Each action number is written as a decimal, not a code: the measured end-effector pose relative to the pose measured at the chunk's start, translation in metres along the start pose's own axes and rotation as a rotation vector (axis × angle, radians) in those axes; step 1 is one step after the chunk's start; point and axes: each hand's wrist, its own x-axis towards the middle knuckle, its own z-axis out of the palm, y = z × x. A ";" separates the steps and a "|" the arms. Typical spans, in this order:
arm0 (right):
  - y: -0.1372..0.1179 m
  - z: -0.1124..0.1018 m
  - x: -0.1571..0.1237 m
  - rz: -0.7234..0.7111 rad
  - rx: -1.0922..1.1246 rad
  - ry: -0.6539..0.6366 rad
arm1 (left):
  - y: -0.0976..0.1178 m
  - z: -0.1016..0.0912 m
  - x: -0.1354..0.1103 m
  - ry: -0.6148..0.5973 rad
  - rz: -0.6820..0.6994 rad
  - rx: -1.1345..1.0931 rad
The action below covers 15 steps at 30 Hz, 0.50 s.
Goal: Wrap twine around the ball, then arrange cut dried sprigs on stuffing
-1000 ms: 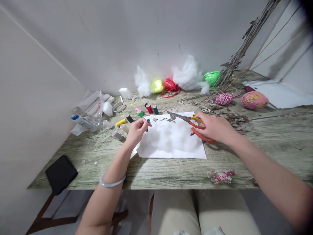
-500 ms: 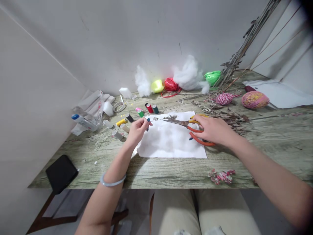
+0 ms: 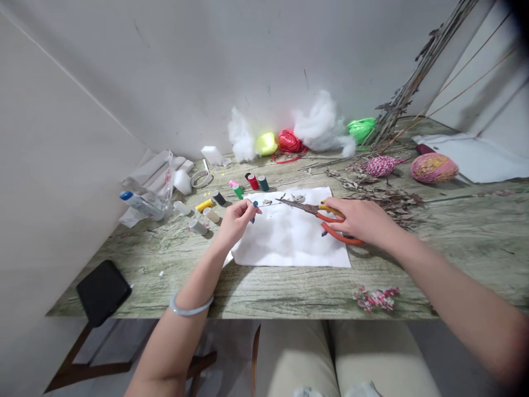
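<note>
My left hand (image 3: 235, 221) pinches the end of a thin dried twig (image 3: 285, 199) over the upper left corner of a white paper sheet (image 3: 291, 237). Orange-handled scissors (image 3: 318, 212) are gripped in my right hand (image 3: 361, 220), blades shut and pointing left toward the twig's dried leaves. Both hands hover just above the sheet on the wood-grain table (image 3: 289, 292). A pale bangle (image 3: 190, 309) circles my left wrist.
Small thread spools (image 3: 252, 183) lie left of the sheet, beside a glue tube (image 3: 138, 204) and tape ring (image 3: 200, 179). Cotton stuffing (image 3: 320, 127), raffia balls (image 3: 288, 141), yarn balls (image 3: 433, 167) and dried branches (image 3: 397, 105) line the back. A black phone (image 3: 103, 292) sits at the front left; pink flower bits (image 3: 376, 298) near the front edge.
The scissors' blades have closed and moved left toward the twig. My left hand shifted slightly right with the twig's end.
</note>
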 end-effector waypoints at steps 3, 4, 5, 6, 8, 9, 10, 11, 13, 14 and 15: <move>0.001 0.000 0.000 0.009 -0.003 0.012 | -0.002 -0.001 0.001 0.010 0.009 0.012; 0.002 0.000 0.000 0.020 -0.008 0.014 | -0.003 -0.002 0.001 0.013 0.014 0.022; 0.002 -0.001 0.000 0.031 -0.011 0.016 | -0.004 -0.003 0.002 0.017 0.018 0.035; 0.002 -0.001 0.000 0.041 -0.011 0.015 | -0.005 -0.005 0.002 0.022 0.021 0.050; 0.003 -0.002 0.000 0.053 -0.003 0.015 | -0.005 -0.007 0.003 0.045 0.021 0.077; 0.003 -0.002 0.000 0.055 0.004 0.016 | -0.005 -0.009 0.004 0.062 0.020 0.086; 0.003 -0.002 0.000 0.055 0.009 0.020 | -0.006 -0.010 0.004 0.081 0.018 0.092; 0.003 -0.002 0.000 0.054 0.012 0.028 | -0.006 -0.011 0.005 0.098 0.017 0.093; 0.003 -0.002 0.000 0.054 0.014 0.052 | -0.006 -0.013 0.006 0.119 0.015 0.086; 0.003 -0.002 0.000 0.056 0.016 0.066 | -0.007 -0.014 0.007 0.123 0.015 0.077; 0.004 -0.002 0.000 0.058 0.021 0.079 | -0.008 -0.015 0.007 0.122 0.015 0.065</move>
